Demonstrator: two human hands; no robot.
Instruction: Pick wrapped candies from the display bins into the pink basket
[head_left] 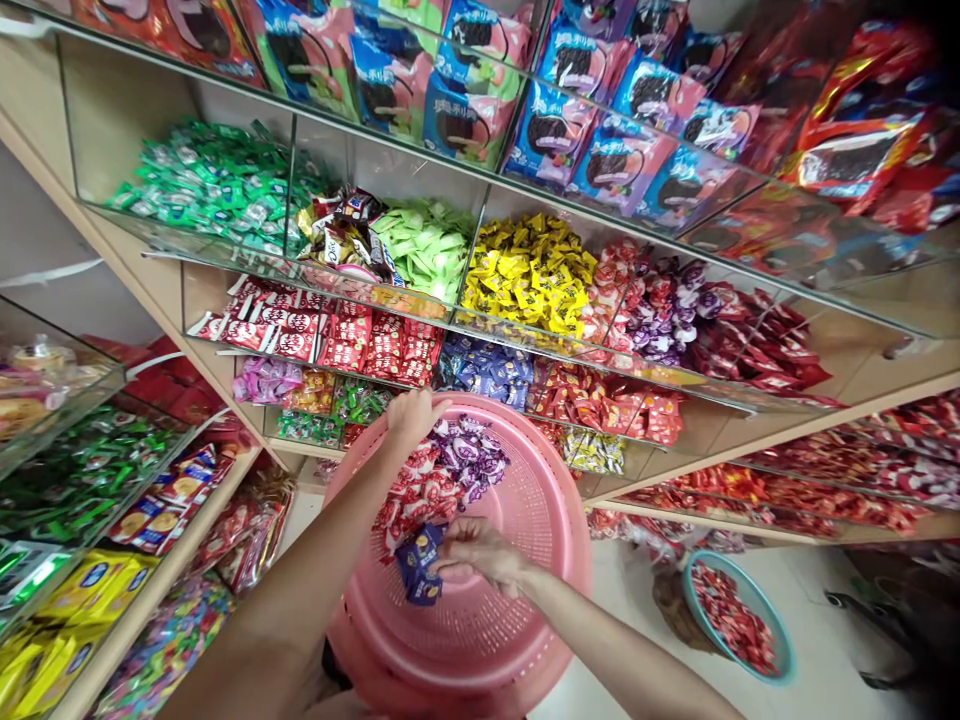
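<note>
A round pink basket (525,560) is tilted up in front of the candy shelves. My left hand (411,415) grips its far rim at the top left. Inside lie red-and-white and purple wrapped candies (442,475). My right hand (476,550) reaches into the basket and pinches a few dark blue candy packets (418,570) at the lower edge of the pile.
Glass-fronted shelf bins hold green (217,185), yellow (529,275), red (337,335), blue (484,365) and purple candies. Bags of cookies (465,100) fill the top shelf. A teal basket (739,615) of red candies sits on the floor at the right. More shelves stand on the left.
</note>
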